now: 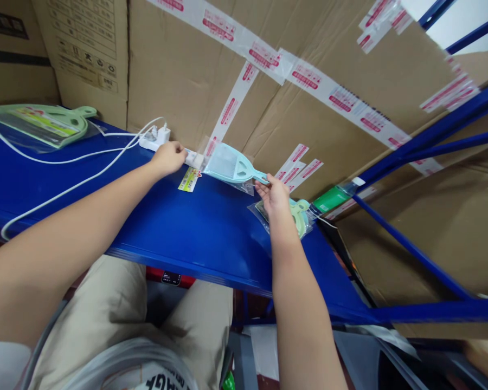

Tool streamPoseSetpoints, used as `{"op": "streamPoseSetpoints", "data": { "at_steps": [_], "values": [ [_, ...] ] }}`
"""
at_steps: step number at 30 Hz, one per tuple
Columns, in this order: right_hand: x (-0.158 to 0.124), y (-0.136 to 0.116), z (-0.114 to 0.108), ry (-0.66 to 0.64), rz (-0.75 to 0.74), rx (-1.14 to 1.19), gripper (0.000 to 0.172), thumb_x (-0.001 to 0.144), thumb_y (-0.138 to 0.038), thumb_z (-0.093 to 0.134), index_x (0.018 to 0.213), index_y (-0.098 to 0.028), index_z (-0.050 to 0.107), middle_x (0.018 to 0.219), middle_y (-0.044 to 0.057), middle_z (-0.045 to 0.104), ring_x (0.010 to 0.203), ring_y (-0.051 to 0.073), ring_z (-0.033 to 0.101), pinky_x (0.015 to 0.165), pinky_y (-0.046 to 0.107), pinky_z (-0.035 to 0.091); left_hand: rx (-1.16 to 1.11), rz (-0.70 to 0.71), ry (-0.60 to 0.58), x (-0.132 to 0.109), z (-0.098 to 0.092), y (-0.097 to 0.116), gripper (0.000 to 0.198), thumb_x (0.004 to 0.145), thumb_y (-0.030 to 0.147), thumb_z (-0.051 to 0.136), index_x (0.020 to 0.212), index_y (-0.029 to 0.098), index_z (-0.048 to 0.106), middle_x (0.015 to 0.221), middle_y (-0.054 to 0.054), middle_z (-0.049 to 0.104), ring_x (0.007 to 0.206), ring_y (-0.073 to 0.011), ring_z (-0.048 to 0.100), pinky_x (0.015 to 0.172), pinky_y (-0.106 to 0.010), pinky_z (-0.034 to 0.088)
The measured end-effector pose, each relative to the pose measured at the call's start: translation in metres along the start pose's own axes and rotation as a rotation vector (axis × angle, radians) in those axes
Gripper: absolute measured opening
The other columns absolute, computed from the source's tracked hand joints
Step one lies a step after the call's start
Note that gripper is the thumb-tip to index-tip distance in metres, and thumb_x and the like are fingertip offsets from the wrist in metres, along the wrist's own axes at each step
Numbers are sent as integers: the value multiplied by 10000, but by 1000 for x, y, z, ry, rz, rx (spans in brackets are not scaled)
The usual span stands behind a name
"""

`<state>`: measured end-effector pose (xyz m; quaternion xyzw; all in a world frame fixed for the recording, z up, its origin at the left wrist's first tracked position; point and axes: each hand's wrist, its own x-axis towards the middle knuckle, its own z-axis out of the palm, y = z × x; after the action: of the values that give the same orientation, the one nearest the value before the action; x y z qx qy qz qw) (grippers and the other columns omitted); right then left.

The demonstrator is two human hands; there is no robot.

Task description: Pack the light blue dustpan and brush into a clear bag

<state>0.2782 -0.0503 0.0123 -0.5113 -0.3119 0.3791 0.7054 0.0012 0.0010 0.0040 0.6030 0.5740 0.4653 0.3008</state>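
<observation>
My right hand [274,192] grips the handle end of a small light blue dustpan [228,164] in a clear plastic bag, held above the blue shelf. My left hand [169,158] is closed beside a white power strip [154,138], its fingertips pressed together; what they hold, if anything, I cannot make out. Between the hands, a yellow-green label card [189,179] lies at the dustpan's wide end. Under my right wrist sit bagged pale green and blue pieces [300,214], partly hidden by my arm.
A bagged pale green dustpan [61,122] lies at the far left. White cables [71,161] loop over the blue shelf [195,227]. Large taped cardboard boxes [179,70] stand behind it. A green-labelled bottle [331,199] and blue rack bars [415,246] are on the right.
</observation>
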Motion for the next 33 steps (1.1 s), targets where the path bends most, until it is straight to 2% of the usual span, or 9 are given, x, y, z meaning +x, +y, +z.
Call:
{"op": "streamPoseSetpoints", "data": {
  "at_steps": [2,5,11,14,19,21,27,33],
  "values": [
    [2,-4,-3,20,-19,17,146,830,-157,647,763,-215,531,566,-47,630,496,112,650,507,204,579,224,94,-75,-1,2,-5,103,666,267,685,735,251,611,891,-84,730,1077,-311,666,920,-352,497],
    [7,-9,-10,52,-32,14,148,822,-150,658,768,-212,534,552,-54,619,481,110,641,495,200,580,405,131,-218,-3,7,-9,220,630,313,751,806,250,635,945,-93,742,1148,-331,646,967,-351,467],
    [8,-18,-19,41,2,-106,203,807,-81,672,719,-198,531,534,-56,600,426,100,616,443,183,555,527,142,-279,-11,13,-6,418,637,375,769,1018,229,676,1121,-151,721,1307,-376,542,1045,-410,414],
    [2,-22,-20,90,32,-186,208,835,-29,599,717,-192,545,514,-55,587,398,97,597,416,180,543,541,142,-316,-11,13,-5,467,628,322,756,1079,231,675,1109,-136,729,1265,-363,579,1028,-389,426],
    [-1,-24,-22,139,71,-286,213,842,-11,555,724,-188,555,511,-51,576,401,107,604,399,187,542,525,146,-378,-7,11,-4,483,571,223,744,1051,236,687,1048,-97,751,1110,-333,674,939,-327,472],
    [0,-23,-23,132,73,-304,206,832,-13,575,724,-187,557,510,-52,573,391,106,597,388,183,537,546,146,-384,-7,10,-4,513,591,231,735,1102,221,679,1080,-117,747,1097,-340,680,927,-336,478],
    [1,-18,-19,128,68,-334,194,858,-25,570,743,-182,568,501,-58,566,392,101,599,428,195,573,660,143,-330,-8,12,-5,553,762,405,661,1272,199,610,1212,-156,719,1161,-325,658,958,-339,474],
    [0,-15,-10,126,8,-305,229,866,-43,583,684,-174,541,474,-54,564,402,109,617,475,209,600,780,133,-367,-12,13,1,556,850,351,575,1369,154,543,1300,-158,687,1203,-291,643,974,-317,472]
  ]
}}
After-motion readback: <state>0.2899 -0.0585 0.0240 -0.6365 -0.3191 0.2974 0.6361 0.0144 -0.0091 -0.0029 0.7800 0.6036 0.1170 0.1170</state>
